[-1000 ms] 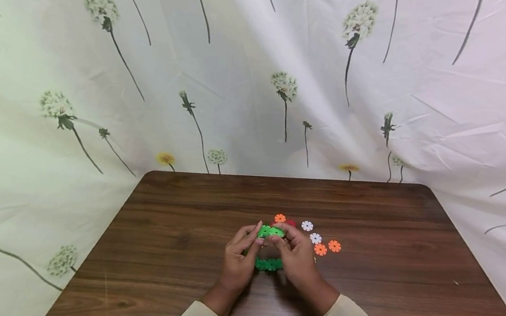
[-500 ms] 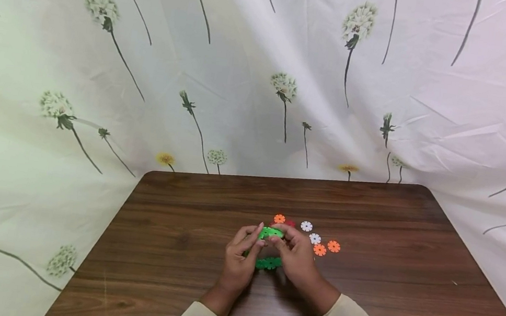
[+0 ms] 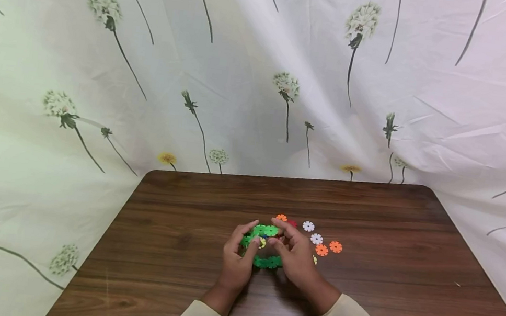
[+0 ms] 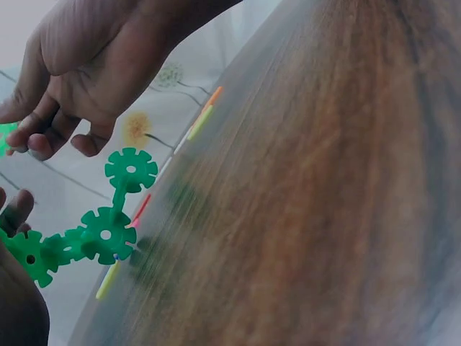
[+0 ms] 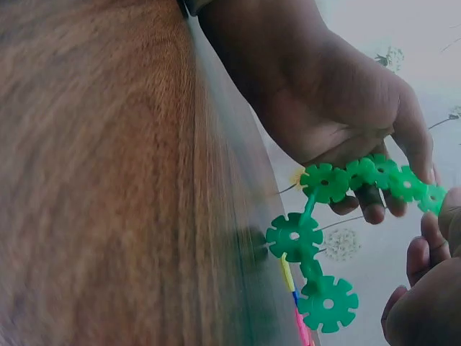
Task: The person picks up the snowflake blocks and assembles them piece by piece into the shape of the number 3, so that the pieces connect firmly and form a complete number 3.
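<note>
Gripping a green plastic notched-disc chain, lower centre, left hand and right hand seemingly link it, next needing alignment.

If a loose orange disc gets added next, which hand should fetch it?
Probably the right hand: two orange discs lie close by on its outer side, while the left hand is farther from them and holds the green chain.

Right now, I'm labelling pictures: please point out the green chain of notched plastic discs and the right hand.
Green chain of notched plastic discs (image 5: 316, 181): right wrist view, a disc mid-chain.
Right hand (image 3: 298, 255): head view, just behind the thumb.
</note>
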A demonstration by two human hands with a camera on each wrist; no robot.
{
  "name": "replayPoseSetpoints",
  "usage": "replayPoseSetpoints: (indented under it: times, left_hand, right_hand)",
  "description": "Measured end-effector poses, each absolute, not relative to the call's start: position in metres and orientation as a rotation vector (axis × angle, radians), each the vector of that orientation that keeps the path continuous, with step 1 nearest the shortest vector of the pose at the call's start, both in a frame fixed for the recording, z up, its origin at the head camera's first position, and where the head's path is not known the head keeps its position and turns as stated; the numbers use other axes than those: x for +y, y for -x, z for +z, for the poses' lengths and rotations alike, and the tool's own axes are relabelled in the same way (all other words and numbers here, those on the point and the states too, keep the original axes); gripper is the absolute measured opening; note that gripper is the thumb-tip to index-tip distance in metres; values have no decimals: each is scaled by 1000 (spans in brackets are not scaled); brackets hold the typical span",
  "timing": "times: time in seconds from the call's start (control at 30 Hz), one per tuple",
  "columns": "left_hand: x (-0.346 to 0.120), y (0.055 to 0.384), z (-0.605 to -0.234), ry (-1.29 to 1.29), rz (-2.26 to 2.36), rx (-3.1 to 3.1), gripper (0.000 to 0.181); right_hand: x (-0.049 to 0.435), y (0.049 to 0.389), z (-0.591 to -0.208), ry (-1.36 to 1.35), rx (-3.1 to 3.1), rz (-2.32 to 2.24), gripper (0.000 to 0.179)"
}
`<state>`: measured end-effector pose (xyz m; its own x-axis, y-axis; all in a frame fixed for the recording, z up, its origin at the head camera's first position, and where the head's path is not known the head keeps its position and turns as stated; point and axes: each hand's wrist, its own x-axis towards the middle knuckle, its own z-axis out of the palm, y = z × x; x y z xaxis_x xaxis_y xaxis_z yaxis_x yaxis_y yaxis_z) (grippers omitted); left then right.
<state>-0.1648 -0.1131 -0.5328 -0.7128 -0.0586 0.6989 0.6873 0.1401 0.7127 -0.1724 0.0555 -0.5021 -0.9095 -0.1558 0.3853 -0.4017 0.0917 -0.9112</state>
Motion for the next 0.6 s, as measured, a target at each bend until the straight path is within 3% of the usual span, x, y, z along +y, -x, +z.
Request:
replayPoseSetpoints:
  times: [0.23, 0.6]
  left_hand:
    - [-117, 163, -529, 451, -1638, -1910, 38]
    - [-122, 167, -531, 447, -1592, -1863, 32]
  right_hand:
    - [62, 180, -503, -568, -2151, 1929, 39]
    - [68, 191, -512, -540, -2099, 1874, 31]
